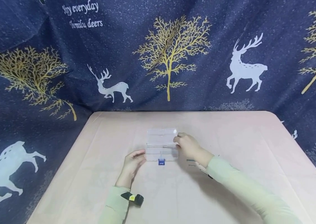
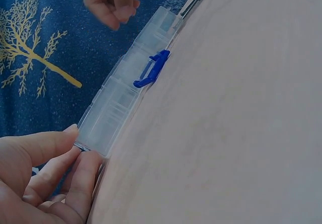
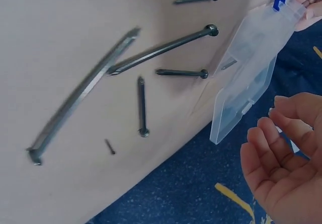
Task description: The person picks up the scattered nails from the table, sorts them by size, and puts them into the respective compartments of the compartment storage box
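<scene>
A clear plastic case (image 1: 162,152) lies on the table with its transparent lid (image 1: 162,133) swung back and a blue latch (image 1: 161,161) at its front. My left hand (image 1: 133,161) holds the case's left end, thumb on top and fingers below in the left wrist view. Over the case's right side hovers my right hand (image 1: 187,144), fingers loosely bent and nothing visible in them. A nail (image 3: 229,64) shows inside the case. Beside it on the table lie several dark metal nails, among them a long thick nail (image 3: 83,95), a long round-headed nail (image 3: 163,52) and a tiny nail (image 3: 110,147).
The table has a pale pink cover (image 1: 90,174). A dark blue cloth (image 1: 202,93) with deer and yellow trees hangs behind it. A black strap with a yellow tag (image 1: 132,198) sits on the left sleeve.
</scene>
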`<state>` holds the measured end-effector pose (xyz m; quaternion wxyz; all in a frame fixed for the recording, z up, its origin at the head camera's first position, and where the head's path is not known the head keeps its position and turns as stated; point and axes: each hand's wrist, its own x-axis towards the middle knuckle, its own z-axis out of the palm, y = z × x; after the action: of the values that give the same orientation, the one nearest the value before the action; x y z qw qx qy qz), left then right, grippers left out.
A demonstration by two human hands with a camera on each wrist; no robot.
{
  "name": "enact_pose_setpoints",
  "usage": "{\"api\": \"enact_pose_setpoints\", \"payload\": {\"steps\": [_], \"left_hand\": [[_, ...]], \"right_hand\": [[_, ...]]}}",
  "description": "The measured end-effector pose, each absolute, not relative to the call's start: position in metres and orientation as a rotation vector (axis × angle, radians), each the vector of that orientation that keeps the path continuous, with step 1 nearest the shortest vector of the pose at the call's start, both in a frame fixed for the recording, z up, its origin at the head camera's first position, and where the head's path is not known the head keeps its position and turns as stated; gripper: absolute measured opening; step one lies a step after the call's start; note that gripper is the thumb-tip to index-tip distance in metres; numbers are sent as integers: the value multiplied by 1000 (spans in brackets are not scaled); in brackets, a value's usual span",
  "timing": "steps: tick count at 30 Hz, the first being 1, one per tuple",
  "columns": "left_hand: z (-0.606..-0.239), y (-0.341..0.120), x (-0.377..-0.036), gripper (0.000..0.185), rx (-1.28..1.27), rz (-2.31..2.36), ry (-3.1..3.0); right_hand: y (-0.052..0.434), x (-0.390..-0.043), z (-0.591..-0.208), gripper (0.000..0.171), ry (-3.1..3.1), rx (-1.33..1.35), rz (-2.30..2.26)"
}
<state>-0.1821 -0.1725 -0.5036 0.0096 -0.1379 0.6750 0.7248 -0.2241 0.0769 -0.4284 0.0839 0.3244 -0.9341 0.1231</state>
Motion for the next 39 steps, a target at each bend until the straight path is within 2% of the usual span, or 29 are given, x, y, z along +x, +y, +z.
{"api": "enact_pose_setpoints", "payload": {"steps": [13, 25, 30, 39], "left_hand": [[-504, -173, -181, 37, -447, 2258, 2117], [-502, -172, -182, 37, -441, 2231, 2132], [-501, -172, -180, 37, -421, 2212, 2131], [-500, -174, -178, 36, -394, 2236, 2100]], "right_hand": [[107, -212, -429, 19, -2739, 1035, 287], [127, -199, -446, 11, -2684, 1100, 308], [133, -193, -453, 14, -2726, 1111, 313], [140, -185, -464, 10, -2739, 1088, 282]]}}
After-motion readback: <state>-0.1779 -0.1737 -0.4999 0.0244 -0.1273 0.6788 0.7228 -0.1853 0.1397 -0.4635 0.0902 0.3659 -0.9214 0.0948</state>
